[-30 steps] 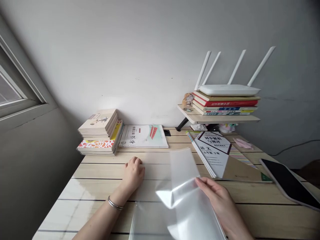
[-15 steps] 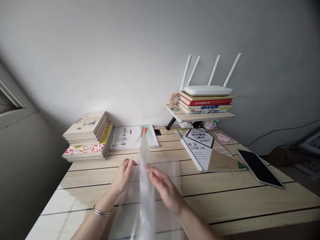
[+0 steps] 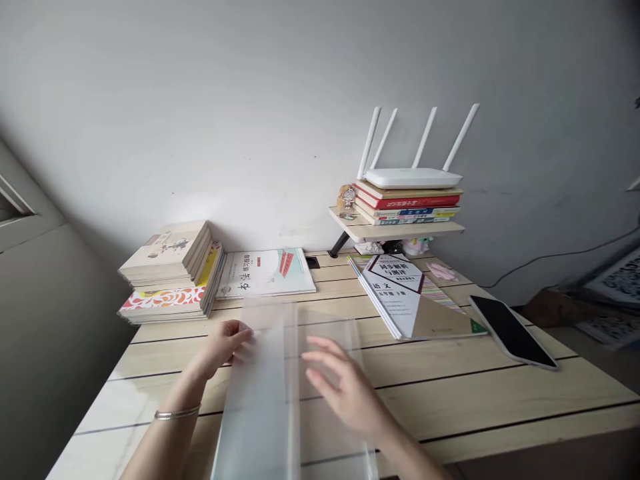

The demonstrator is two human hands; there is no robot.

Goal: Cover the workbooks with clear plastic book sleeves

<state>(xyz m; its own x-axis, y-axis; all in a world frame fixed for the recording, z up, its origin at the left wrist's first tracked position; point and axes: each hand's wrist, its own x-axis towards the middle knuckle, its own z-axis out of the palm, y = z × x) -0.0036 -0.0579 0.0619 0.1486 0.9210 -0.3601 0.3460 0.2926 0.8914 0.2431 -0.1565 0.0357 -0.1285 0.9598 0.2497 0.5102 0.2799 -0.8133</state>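
A: What does the left hand (image 3: pixel 225 347) have?

B: The left edge of a translucent plastic cover (image 3: pixel 260 400), pinched between thumb and fingers toward its far end. Holding the edge probably stops such limp film from folding in on itself.

A: And the right hand (image 3: pixel 345 390)?

B: Released, its fingers spread just beside the cover's right edge. Blur hides whether a fingertip brushes it. It is close, perhaps, because floppy film needs steadying from both sides.

A: So the cover is between them?

B: Yes, right in front of the person, over the near part of the counter (image 3: pixel 435 410). A clear plastic layer (image 3: pixel 327 427) lies flat beneath the right hand; I can't tell whether it is a separate piece.

A: What's farther out?

B: A calligraphy practice book (image 3: pixel 265 272) lies flat beyond the cover, next to a stack of books (image 3: pixel 170 267) on the left. Fifth-grade Chinese workbooks (image 3: pixel 400 300) overlap on the right, with a phone (image 3: pixel 515 333) face up by their corner. I'd say they are set to the sides to spare room for the hands.

A: Why is the router (image 3: pixel 413 177) so high?

B: It rests on piled books (image 3: pixel 407 205) on a small shelf (image 3: pixel 400 233), its antennas upright or leaning, likely to save counter surface.
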